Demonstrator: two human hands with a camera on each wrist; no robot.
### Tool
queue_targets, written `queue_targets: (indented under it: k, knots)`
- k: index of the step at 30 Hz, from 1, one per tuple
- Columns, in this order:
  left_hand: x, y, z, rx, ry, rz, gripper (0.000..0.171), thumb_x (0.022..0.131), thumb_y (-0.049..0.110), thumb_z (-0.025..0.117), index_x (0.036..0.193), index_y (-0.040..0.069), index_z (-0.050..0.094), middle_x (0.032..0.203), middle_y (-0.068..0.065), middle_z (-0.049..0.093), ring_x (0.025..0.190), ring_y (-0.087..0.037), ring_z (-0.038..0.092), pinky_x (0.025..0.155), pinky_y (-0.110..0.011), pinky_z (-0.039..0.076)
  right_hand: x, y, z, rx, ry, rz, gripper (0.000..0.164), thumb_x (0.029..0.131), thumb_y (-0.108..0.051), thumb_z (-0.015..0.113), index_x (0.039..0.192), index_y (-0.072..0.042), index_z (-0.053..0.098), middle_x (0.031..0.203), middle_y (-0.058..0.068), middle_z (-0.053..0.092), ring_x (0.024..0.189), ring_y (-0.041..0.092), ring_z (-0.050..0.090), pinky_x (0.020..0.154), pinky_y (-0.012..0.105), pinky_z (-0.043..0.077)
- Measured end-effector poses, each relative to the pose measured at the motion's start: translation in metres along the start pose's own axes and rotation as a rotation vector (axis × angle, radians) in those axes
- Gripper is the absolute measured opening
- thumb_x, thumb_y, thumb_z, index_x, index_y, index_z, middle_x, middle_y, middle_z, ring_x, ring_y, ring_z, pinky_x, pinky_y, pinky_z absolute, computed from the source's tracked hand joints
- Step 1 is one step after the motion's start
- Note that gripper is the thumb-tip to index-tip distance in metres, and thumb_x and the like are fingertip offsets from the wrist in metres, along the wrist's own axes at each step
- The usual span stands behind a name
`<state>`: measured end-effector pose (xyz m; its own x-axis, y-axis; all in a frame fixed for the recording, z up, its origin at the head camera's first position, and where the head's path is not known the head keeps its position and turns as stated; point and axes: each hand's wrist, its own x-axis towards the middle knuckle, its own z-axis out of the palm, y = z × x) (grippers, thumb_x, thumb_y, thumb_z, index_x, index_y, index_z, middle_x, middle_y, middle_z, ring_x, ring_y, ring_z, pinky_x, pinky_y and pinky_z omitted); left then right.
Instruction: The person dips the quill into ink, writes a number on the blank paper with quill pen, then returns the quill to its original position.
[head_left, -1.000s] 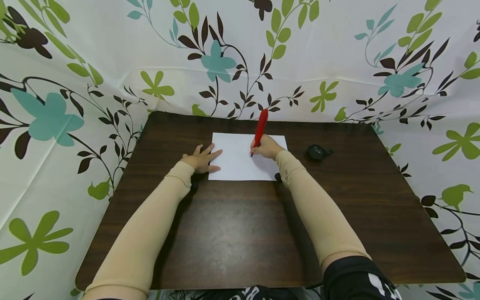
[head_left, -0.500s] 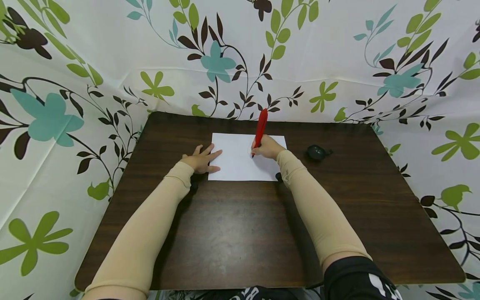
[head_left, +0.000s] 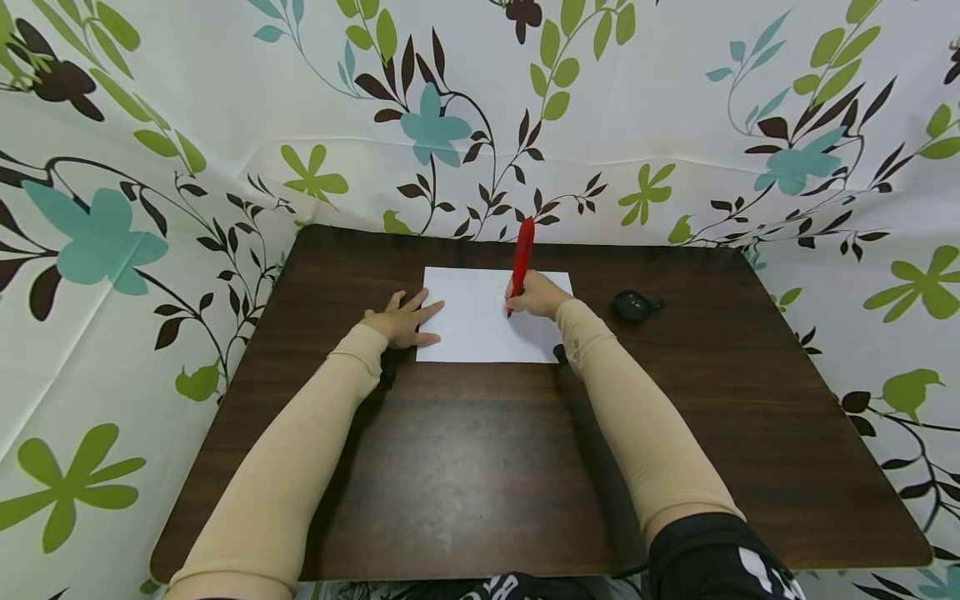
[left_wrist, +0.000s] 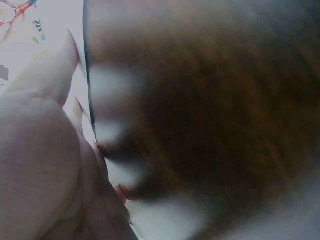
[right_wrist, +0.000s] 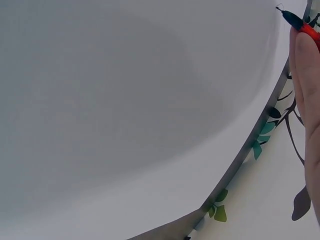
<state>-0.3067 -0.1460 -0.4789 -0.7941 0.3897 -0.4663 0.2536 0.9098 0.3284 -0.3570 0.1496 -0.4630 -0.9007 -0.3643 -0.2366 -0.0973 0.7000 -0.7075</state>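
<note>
Seen from my head, the red pen (head_left: 522, 258) is edging nearer to me and slightly rightward over the white paper (head_left: 465, 321) compared with the earlier frame; my right hand (head_left: 538, 295) is travelling with it, while my left hand (head_left: 402, 324) is staying put. My right fingers are pinching the pen low on its barrel, its top leaning up and away from me. My left hand is resting with fingers spread wide across the paper's left edge, gripping nothing. To the right of my right hand, a small dark rounded object (head_left: 633, 306) is lying on the wooden table (head_left: 480, 467). I am judging that if my left hand were pressing too lightly, the paper might be sliding under the strokes and the line skewing.

From my left wrist, my palm is filling the near side, too blurred and close for telling how firmly I am pressing; the paper's edge is running just beside my fingers.

From my right wrist, the pen is poking out past my fingertips, its front section dark, its barrel bright red. A thin looping line is showing beside the tip, and the paper is looking smooth and partly shadowed.
</note>
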Motion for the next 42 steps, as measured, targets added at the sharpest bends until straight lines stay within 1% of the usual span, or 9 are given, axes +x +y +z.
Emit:
queue_targets:
  k: [1,3,10,15,22,33,42]
  knots:
    - [-0.0022,0.0018,-0.0011,0.001,0.001,-0.002,0.079,0.103,0.059,0.047,0.165,0.034,0.005,0.17,-0.001,-0.014,0.154,-0.041,-0.014,0.106,-0.083,0.006,-0.0001,0.0,-0.0003,0.001,-0.002,0.003,0.012,0.093,-0.008,0.071,0.102,-0.001,0.068,0.092,0.012,0.066,0.089,0.026,0.054,0.081,0.04,0.042]
    - [-0.0026,0.0021,-0.001,0.011,0.008,-0.002,0.078,0.103,0.057,0.047,0.165,0.034,0.005,0.171,-0.001,-0.013,0.154,-0.04,-0.013,0.107,-0.083,0.008,-0.0005,-0.0002,-0.0009,0.002,-0.005,0.009,0.011,0.093,-0.008,0.07,0.102,-0.002,0.068,0.093,0.012,0.066,0.089,0.027,0.054,0.082,0.04,0.043]
    - [-0.0023,0.0013,-0.0004,0.033,0.023,0.002,0.078,0.104,0.057,0.046,0.165,0.033,0.004,0.171,-0.003,-0.012,0.154,-0.042,-0.012,0.106,-0.083,0.009,-0.0016,-0.0011,-0.0038,-0.015,-0.009,0.015,0.01,0.094,-0.008,0.069,0.102,-0.002,0.069,0.093,0.013,0.067,0.089,0.028,0.055,0.081,0.04,0.044]
    - [-0.0026,0.0012,-0.0005,0.027,0.025,0.002,0.078,0.103,0.057,0.047,0.165,0.033,0.005,0.171,-0.003,-0.012,0.154,-0.042,-0.012,0.106,-0.083,0.009,-0.0018,0.0004,-0.0045,-0.033,-0.012,0.015,0.011,0.094,-0.009,0.07,0.103,-0.002,0.07,0.093,0.012,0.067,0.091,0.028,0.055,0.082,0.041,0.043]
    - [-0.0022,0.0016,0.0005,0.02,0.024,0.009,0.077,0.104,0.055,0.047,0.165,0.032,0.006,0.171,-0.004,-0.011,0.154,-0.042,-0.012,0.106,-0.084,0.008,-0.0021,0.0013,-0.0049,-0.013,-0.017,0.013,0.011,0.094,-0.007,0.069,0.103,0.0,0.068,0.093,0.013,0.066,0.089,0.027,0.055,0.081,0.04,0.044]
    - [-0.0022,0.0024,0.0003,0.014,0.027,0.014,0.077,0.104,0.055,0.048,0.165,0.032,0.007,0.171,-0.003,-0.012,0.153,-0.043,-0.012,0.105,-0.084,0.008,-0.0023,0.0027,-0.0069,-0.029,-0.023,0.005,0.012,0.094,-0.007,0.069,0.103,0.001,0.068,0.093,0.012,0.066,0.09,0.028,0.056,0.084,0.041,0.044]
    - [-0.0033,0.0028,-0.0001,0.009,0.019,0.01,0.078,0.104,0.054,0.049,0.165,0.031,0.007,0.171,-0.004,-0.012,0.153,-0.043,-0.012,0.105,-0.085,0.007,-0.0025,0.0028,-0.0069,-0.024,-0.024,-0.004,0.012,0.094,-0.006,0.067,0.102,0.002,0.069,0.094,0.015,0.068,0.088,0.027,0.056,0.081,0.04,0.044]
